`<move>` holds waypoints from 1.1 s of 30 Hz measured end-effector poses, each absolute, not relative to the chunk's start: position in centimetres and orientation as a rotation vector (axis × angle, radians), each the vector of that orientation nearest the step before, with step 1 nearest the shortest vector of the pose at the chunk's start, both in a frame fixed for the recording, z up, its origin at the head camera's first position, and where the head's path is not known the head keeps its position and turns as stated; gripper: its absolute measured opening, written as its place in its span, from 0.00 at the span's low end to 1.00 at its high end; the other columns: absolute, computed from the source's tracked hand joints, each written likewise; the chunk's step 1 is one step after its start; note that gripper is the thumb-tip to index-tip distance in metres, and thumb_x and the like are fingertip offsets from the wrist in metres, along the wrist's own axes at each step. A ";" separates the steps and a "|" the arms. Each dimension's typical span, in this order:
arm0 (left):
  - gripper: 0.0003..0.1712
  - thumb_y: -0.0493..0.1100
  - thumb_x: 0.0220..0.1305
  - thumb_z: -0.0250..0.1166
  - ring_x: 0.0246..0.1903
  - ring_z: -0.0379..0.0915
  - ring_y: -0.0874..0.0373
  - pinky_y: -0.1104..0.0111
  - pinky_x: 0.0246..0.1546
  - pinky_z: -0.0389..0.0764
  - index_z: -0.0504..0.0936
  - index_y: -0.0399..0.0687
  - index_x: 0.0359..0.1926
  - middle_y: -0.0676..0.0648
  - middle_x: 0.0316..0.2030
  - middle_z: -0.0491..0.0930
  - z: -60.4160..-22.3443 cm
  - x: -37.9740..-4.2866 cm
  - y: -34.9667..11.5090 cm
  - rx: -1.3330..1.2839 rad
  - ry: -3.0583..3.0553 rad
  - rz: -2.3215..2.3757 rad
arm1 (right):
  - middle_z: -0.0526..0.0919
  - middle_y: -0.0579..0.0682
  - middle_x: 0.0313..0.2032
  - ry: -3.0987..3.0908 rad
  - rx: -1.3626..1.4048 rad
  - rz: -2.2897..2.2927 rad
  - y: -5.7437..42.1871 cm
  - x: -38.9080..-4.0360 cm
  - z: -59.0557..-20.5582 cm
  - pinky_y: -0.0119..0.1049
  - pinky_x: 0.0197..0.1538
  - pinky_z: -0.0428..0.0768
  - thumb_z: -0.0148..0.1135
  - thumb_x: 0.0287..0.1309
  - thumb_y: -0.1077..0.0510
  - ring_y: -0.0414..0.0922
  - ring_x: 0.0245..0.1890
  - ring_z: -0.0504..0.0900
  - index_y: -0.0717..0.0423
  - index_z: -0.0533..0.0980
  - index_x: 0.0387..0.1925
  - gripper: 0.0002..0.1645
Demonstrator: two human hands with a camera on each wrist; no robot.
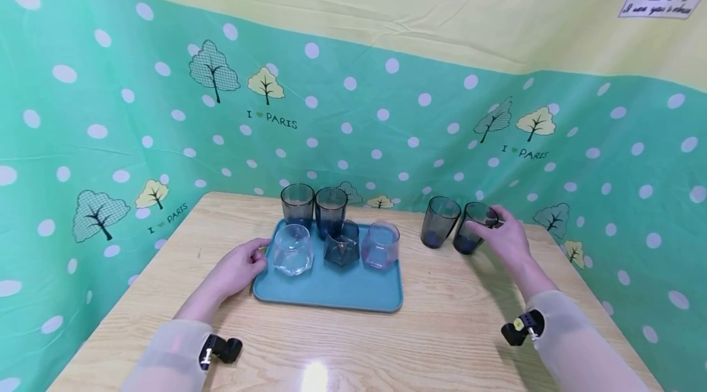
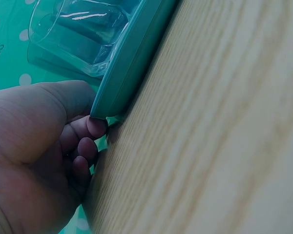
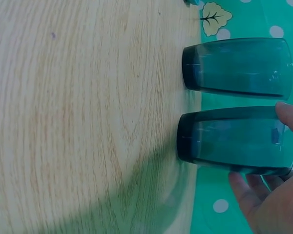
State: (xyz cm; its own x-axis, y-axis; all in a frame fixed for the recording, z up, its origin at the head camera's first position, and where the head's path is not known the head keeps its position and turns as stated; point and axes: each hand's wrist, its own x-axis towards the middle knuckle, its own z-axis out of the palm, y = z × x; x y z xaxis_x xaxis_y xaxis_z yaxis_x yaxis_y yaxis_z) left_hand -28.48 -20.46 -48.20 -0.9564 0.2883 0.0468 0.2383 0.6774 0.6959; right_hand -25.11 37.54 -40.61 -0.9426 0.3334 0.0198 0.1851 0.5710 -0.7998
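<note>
My left hand (image 1: 239, 267) pinches the left edge of a blue tray (image 1: 331, 295), thumb over the rim and the other fingers curled below it. On the tray stand a clear faceted glass (image 1: 293, 254), a dark grey faceted one (image 1: 342, 248) and a pinkish one (image 1: 380, 248). Over to the right, my right hand (image 1: 509, 240) holds a tall smoky glass (image 3: 234, 139) near its rim, the thumb on one side and fingers on the other. This glass is upright, its base at the tabletop. A matching smoky tumbler (image 1: 440, 223) stands just left of it.
Two more tall dark glasses, a left one (image 1: 297, 205) and a right one (image 1: 331, 211), stand at the tray's back edge. Behind the wooden table (image 1: 431, 343) hangs a green and yellow patterned cloth (image 1: 353, 116), which also runs along both sides.
</note>
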 end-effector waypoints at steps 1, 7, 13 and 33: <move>0.30 0.35 0.75 0.63 0.34 0.73 0.55 0.58 0.40 0.75 0.75 0.33 0.75 0.50 0.35 0.77 -48.2 -28.5 -20.5 0.445 2.817 1.153 | 0.63 0.68 0.80 -2.632 -0.433 1.310 37.5 -25.1 -40.6 0.65 0.75 0.68 0.78 0.66 0.36 0.70 0.77 0.65 0.58 0.49 0.89 0.67; 0.30 0.35 0.75 0.63 0.34 0.73 0.55 0.58 0.40 0.75 0.75 0.32 0.75 0.50 0.34 0.77 -48.1 -28.5 -20.5 0.454 2.826 1.142 | 0.61 0.69 0.81 -2.642 -0.400 1.304 37.6 -25.2 -40.8 0.66 0.75 0.67 0.76 0.68 0.35 0.71 0.78 0.63 0.60 0.48 0.89 0.67; 0.29 0.35 0.76 0.63 0.34 0.73 0.55 0.58 0.40 0.74 0.75 0.32 0.75 0.49 0.34 0.76 -48.0 -28.4 -20.4 0.448 2.821 1.150 | 0.54 0.70 0.84 -2.654 -0.415 1.308 37.5 -25.2 -40.7 0.67 0.76 0.65 0.75 0.69 0.35 0.73 0.80 0.59 0.58 0.45 0.90 0.68; 0.31 0.35 0.76 0.64 0.34 0.73 0.55 0.59 0.40 0.75 0.74 0.31 0.76 0.50 0.35 0.77 -47.8 -28.1 -20.6 0.464 2.802 1.132 | 0.44 0.67 0.87 -2.631 -0.338 1.286 37.1 -24.2 -39.5 0.71 0.79 0.54 0.73 0.70 0.33 0.72 0.84 0.46 0.57 0.34 0.90 0.74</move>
